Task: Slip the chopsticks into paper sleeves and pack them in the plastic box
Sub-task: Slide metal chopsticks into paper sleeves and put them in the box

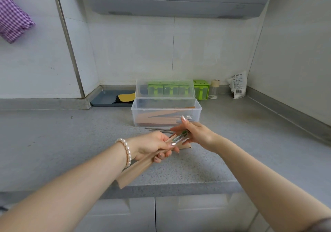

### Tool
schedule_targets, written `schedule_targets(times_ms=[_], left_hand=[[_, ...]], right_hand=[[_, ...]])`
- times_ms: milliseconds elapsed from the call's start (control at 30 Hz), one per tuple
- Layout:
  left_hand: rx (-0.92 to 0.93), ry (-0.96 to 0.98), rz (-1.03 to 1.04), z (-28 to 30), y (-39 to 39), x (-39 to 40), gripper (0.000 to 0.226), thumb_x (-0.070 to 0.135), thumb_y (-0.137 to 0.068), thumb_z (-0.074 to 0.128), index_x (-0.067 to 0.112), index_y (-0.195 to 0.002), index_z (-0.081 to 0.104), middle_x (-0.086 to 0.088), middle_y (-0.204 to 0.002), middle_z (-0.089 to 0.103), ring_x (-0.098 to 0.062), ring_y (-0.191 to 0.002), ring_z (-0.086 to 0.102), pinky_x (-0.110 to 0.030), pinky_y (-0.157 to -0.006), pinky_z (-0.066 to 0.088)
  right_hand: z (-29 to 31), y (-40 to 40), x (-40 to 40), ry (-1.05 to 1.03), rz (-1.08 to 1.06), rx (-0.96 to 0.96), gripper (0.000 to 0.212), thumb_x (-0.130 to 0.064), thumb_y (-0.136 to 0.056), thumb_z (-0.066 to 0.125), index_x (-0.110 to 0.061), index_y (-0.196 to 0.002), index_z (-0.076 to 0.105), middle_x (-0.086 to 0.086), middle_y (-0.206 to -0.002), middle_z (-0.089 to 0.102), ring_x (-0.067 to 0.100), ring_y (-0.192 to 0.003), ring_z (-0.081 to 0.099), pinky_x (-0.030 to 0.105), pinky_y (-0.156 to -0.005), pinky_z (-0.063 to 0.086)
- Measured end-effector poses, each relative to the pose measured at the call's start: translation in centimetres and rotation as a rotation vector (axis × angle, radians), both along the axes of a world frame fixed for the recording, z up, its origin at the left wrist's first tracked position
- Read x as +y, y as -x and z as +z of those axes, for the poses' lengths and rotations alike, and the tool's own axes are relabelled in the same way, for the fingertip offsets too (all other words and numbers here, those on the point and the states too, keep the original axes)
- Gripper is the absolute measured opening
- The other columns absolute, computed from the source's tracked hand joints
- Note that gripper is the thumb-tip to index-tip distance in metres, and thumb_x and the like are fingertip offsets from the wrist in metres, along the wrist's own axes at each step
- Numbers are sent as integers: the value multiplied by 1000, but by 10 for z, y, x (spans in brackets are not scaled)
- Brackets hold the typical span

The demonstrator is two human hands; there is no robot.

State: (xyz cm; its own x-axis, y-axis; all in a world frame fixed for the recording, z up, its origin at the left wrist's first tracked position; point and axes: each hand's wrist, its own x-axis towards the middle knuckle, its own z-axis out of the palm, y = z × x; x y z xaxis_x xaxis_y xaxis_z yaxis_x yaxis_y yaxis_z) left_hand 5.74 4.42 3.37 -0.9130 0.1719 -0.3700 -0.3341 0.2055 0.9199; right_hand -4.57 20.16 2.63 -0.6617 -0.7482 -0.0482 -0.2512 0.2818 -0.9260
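Only the head cam here, so one angle to work from. The left hand (152, 146) is wrapped around a tan paper sleeve (136, 169), fingers closed on its upper end, probably to keep the mouth steady. The sleeve's long axis runs diagonally: bottom end down-left past the counter (71, 142) edge, open end up-right toward the other hand. The right hand (195, 134) is pinching a pair of metal chopsticks (180, 136) by the end that shows some green, index finger sticking up loose. Those chopsticks line up with the sleeve, tips pointing down-left into its opening, so this looks like mid-insertion; how deep they've gone is hidden by the fingers.

Just behind the hands, more loose chopsticks (159, 129) lie flat on the counter, running left-right, right in front of the plastic box (165, 114). The box sits open with its lid (164, 88) tipped back, and several sleeved sets already lie lengthwise inside. Handy spot: within easy reach for dropping the next one in.
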Motion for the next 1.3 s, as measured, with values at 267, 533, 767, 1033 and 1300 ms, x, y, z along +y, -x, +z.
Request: schedule_targets(times_ms=[267, 533, 767, 1033, 1300], left_hand=[[-28, -74, 16, 1, 1, -3, 35, 19, -102, 30, -1, -103, 58, -5, -65, 52, -7, -45, 45, -18, -43, 38], [-33, 29, -53, 2, 3, -11, 35, 19, -101, 31, -1, -102, 60, -5, -63, 58, -8, -45, 49, -20, -45, 40], [236, 506, 78, 45, 12, -31, 33, 31, -96, 40, 9, -111, 59, -3, -97, 69, -16, -89, 65, -35, -87, 53], [310, 701, 426, 33, 17, -81, 16, 19, -95, 47, 10, -100, 59, -4, -93, 63, -8, -73, 57, -18, -59, 40], [267, 852, 129, -16, 24, -50, 12, 34, -83, 66, 24, -87, 64, 12, -88, 62, -8, -90, 59, -23, -82, 48]], right_hand=[[1, 10, 8, -1, -30, -72, 57, -52, -95, 19, -19, -132, 47, 7, -101, 65, 17, -85, 66, 33, -78, 51], [-2, 4, 5, -166, 56, 178, 47, -44, -99, 22, -15, -86, 57, 4, -70, 60, 18, -62, 55, 28, -60, 40], [26, 30, 14, 250, -173, -205, 37, -26, -99, 39, -11, -65, 43, -1, -47, 40, 17, -47, 31, 28, -51, 24], [71, 96, 31, 291, -798, 176, 39, -37, -97, 36, -12, -73, 53, 2, -70, 52, 12, -57, 41, 26, -55, 32], [47, 121, -45, -188, -613, 201, 51, -49, -95, 32, -18, -63, 56, 17, -111, 54, 34, -123, 41, 42, -104, 31]])
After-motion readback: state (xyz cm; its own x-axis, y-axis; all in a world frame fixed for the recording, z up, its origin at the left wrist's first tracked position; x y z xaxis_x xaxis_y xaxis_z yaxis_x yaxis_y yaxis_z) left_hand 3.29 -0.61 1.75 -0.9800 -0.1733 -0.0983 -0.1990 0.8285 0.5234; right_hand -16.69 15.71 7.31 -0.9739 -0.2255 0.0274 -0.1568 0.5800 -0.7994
